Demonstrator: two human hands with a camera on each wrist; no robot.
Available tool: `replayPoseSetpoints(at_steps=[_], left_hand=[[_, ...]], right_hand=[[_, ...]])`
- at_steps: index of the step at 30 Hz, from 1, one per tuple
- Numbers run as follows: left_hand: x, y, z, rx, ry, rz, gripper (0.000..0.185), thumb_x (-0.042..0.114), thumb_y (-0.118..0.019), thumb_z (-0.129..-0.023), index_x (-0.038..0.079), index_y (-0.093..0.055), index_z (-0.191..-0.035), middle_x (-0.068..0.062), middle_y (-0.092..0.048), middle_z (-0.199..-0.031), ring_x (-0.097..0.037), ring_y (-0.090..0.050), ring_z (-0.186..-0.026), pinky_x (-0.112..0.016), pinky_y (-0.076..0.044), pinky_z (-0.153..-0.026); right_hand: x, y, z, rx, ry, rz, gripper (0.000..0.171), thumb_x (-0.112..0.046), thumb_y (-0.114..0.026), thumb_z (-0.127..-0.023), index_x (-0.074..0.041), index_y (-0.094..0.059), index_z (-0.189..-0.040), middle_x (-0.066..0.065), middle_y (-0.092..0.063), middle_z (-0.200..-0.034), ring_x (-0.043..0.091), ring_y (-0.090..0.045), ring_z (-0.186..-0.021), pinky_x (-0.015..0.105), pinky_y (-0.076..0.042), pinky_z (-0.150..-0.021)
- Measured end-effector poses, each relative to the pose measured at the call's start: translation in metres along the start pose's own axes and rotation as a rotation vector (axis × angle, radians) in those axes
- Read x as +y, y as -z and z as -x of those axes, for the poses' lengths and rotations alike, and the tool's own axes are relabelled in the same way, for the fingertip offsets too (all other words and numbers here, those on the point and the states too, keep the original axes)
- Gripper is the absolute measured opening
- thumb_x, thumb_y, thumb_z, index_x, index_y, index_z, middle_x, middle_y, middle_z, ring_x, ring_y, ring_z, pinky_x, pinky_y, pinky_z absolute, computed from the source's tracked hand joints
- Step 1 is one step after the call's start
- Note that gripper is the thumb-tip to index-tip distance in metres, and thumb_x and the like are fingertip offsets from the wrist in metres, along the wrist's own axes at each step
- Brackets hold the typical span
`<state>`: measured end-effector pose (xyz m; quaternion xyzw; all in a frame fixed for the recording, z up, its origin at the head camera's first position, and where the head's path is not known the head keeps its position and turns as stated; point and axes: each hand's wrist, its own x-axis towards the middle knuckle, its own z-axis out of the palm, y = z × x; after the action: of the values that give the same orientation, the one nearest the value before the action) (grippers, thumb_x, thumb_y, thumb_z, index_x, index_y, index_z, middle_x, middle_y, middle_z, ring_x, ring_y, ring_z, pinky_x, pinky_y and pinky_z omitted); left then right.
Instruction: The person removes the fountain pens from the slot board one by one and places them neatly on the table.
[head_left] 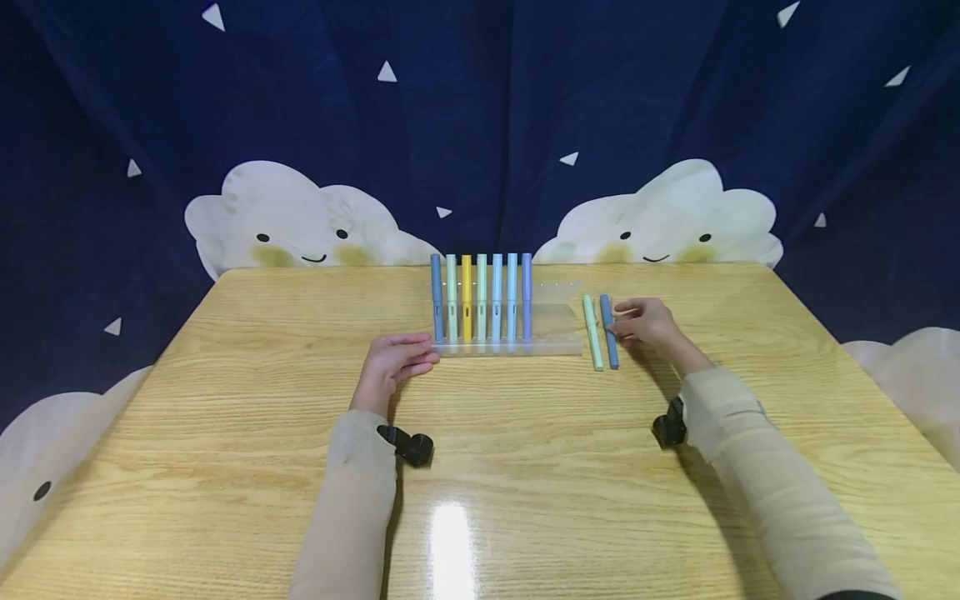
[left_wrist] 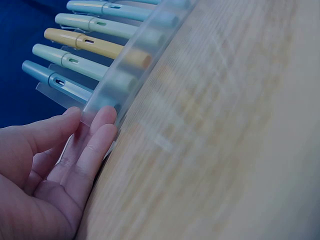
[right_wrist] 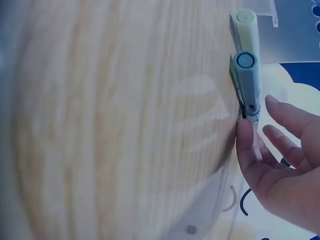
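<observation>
A clear plastic pen rack (head_left: 558, 346) stands on the table, holding several upright capped pens in blue, green, yellow and purple, among them a yellow pen (head_left: 467, 300). At the rack's left end, my left hand (head_left: 392, 364) pinches the corner between thumb and fingers (left_wrist: 97, 145). To the right of the rack, a light green pen (head_left: 592, 333) and a dark blue pen (head_left: 609, 333) lie side by side on the wood. My right hand (head_left: 647, 322) is beside the blue pen, one fingertip right at its side and the other fingers spread loosely.
A wood-grain table (head_left: 525, 483) carries everything. Behind it hangs a dark blue curtain (head_left: 480, 125) with white clouds and triangles. Each sleeved wrist wears a small black camera (head_left: 670, 423). The rack's right part holds no pens.
</observation>
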<state>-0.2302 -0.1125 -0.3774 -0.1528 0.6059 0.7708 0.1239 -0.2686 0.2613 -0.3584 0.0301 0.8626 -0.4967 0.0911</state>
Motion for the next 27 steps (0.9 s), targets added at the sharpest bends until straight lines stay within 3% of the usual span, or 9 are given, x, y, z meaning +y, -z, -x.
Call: replayPoseSetpoints(at_steps=[8, 19, 27], left_hand=[[0.000, 0.001, 0.001, -0.005, -0.001, 0.001, 0.032, -0.007, -0.055, -0.085, -0.011, -0.052, -0.116, -0.009, -0.065, -0.071, -0.017, -0.065, -0.062, -0.027, -0.055, -0.062], [-0.001, 0.001, -0.001, 0.006, 0.002, -0.003, 0.031, -0.008, -0.054, -0.085, -0.010, -0.053, -0.115, -0.008, -0.064, -0.071, -0.016, -0.065, -0.061, -0.026, -0.055, -0.061], [0.000, 0.000, 0.000, 0.011, 0.004, -0.013, 0.030, -0.007, -0.053, -0.086, -0.010, -0.053, -0.116, -0.008, -0.064, -0.072, -0.016, -0.065, -0.062, -0.027, -0.055, -0.063]], right_hand=[[-0.006, 0.002, 0.005, 0.084, 0.050, 0.032, 0.034, -0.007, -0.055, -0.088, 0.012, -0.049, -0.116, 0.018, -0.053, -0.097, 0.019, -0.057, -0.073, 0.031, -0.054, -0.067], [-0.020, -0.005, 0.008, 0.099, 0.112, -0.127, 0.033, -0.005, -0.053, -0.089, 0.016, -0.048, -0.113, 0.022, -0.054, -0.100, 0.017, -0.058, -0.080, 0.038, -0.052, -0.079], [-0.030, -0.015, 0.009, 0.080, 0.137, -0.205, 0.032, -0.003, -0.056, -0.087, 0.018, -0.048, -0.110, 0.002, -0.059, -0.081, 0.010, -0.059, -0.071, 0.037, -0.052, -0.079]])
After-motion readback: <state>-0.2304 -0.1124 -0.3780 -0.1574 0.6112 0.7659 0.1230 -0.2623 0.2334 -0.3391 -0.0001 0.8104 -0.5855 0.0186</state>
